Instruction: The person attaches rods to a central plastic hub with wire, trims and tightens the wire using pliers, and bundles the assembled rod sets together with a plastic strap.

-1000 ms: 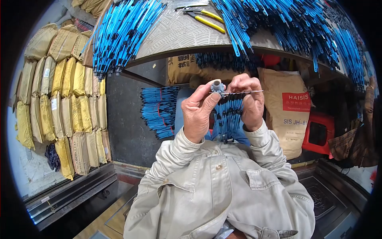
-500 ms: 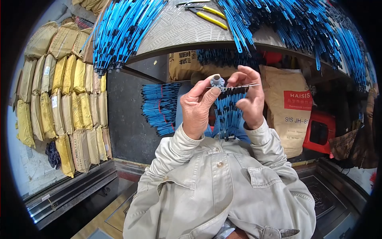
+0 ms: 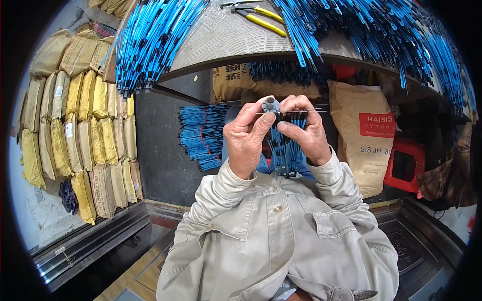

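A small grey round fitting with a short tube on top (image 3: 270, 104) is pinched between the thumb and fingers of my left hand (image 3: 245, 143). Thin metal rods (image 3: 316, 110) run sideways just behind and below it, sticking out past my right hand (image 3: 312, 134). The right thumb and fingers are closed on these rods, close beside the fitting; the exact grip is partly hidden. Below both hands, a bunch of blue strips with black ends (image 3: 287, 148) lies over my lap, its upper ends partly covered by the right hand.
Blue strips (image 3: 155, 42) lie heaped on the patterned table (image 3: 226, 42), along with yellow-handled pliers (image 3: 261, 21). Under the table sit a tied pile of strips (image 3: 202, 133), a HAISIS sack (image 3: 364, 160) and a red stool (image 3: 417, 165). Stacked yellow and tan bags (image 3: 83, 135) stand left.
My right hand has moved left toward the fitting, and its raised, spread fingers have closed in. The fitting and left hand shifted slightly left.
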